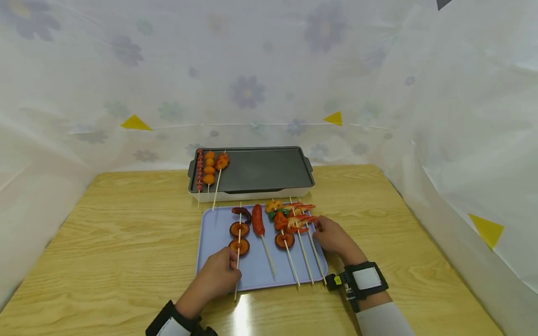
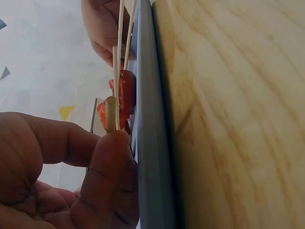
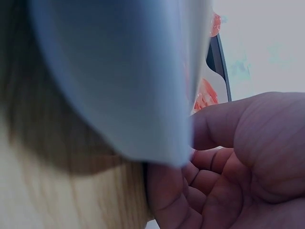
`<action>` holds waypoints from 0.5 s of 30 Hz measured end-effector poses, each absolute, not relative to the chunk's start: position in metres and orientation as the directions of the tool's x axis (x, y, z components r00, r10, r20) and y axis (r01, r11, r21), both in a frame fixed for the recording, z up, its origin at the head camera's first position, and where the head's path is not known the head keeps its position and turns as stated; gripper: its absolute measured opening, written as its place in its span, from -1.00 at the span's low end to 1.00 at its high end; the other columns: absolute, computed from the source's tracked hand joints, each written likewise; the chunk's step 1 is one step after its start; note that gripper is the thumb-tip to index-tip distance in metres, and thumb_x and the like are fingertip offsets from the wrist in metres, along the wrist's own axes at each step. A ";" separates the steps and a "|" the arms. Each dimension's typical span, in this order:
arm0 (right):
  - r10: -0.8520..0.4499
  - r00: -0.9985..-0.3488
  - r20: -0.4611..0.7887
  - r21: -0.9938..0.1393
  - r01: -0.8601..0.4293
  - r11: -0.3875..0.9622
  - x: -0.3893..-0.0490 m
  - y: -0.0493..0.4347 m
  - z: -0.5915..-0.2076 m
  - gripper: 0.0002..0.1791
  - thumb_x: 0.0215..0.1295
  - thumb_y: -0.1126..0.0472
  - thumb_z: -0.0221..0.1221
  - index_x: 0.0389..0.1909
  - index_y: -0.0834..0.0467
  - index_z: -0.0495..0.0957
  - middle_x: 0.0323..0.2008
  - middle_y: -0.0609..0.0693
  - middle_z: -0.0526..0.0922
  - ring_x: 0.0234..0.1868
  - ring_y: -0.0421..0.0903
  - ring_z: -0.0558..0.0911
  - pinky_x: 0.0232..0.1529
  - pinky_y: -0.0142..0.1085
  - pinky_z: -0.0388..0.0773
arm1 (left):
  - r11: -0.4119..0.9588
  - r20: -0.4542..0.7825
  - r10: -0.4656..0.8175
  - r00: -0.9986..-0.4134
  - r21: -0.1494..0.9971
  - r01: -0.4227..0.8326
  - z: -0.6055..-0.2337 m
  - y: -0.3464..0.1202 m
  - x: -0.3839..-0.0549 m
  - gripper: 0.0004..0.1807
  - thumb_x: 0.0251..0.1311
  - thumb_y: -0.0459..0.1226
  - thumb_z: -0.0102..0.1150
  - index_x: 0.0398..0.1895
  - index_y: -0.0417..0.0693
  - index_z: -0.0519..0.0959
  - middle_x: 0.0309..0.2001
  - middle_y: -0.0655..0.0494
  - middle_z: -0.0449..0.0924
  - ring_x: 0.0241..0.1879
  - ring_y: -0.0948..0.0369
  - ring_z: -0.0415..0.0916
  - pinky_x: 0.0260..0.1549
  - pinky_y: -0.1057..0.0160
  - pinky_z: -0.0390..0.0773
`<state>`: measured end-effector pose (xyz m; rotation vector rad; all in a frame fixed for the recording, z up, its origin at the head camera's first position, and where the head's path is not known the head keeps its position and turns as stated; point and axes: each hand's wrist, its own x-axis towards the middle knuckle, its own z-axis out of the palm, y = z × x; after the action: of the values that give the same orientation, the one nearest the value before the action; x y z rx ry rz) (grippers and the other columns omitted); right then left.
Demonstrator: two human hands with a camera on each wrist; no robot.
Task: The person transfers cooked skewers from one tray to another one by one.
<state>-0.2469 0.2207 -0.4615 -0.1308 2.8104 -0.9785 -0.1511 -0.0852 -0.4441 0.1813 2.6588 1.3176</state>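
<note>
In the head view, my left hand pinches the stick of a skewer with two mushroom slices and an octopus tentacle over the tray's left part. The left wrist view shows the stick's end between thumb and finger. My right hand grips the right edge of the lavender tray, its thumb and fingers on either side of the rim. Also on the tray lie a sausage skewer, a mixed vegetable skewer and shrimp skewers.
Behind the tray stands a black griddle on a white base. A red beaded skewer, an orange ball skewer and a chicken-like skewer lie on its left side. The wooden table extends around; patterned sheeting hangs behind.
</note>
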 end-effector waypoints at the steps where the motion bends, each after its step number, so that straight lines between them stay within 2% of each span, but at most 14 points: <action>1: -0.139 -0.983 -0.122 -0.624 -0.033 0.781 -0.247 0.221 -0.461 -0.95 0.17 0.36 0.00 -0.34 0.25 0.36 -0.53 0.05 0.34 -0.53 -0.06 0.36 -0.55 -0.25 0.28 | 0.601 -0.097 0.185 -0.978 0.798 0.034 -0.444 -0.084 -0.151 -0.76 -0.18 -0.46 0.12 -0.34 -0.22 0.42 -0.46 0.07 0.40 -0.46 0.20 0.34 -0.52 0.23 0.39; 15: -0.150 -0.981 -0.119 -0.638 -0.040 0.769 -0.245 0.221 -0.461 -0.95 0.17 0.37 0.00 -0.36 0.26 0.33 -0.55 0.04 0.30 -0.56 -0.07 0.34 -0.57 -0.26 0.26 | 0.588 -0.103 0.206 -0.973 0.808 0.039 -0.444 -0.073 -0.155 -0.73 -0.18 -0.41 0.17 -0.31 -0.22 0.43 -0.45 0.06 0.42 -0.46 0.21 0.35 -0.52 0.24 0.40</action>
<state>-0.2454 0.2205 -0.4607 -0.1517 2.7997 -1.0032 -0.1546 -0.0733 -0.4443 0.2051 2.6300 1.3320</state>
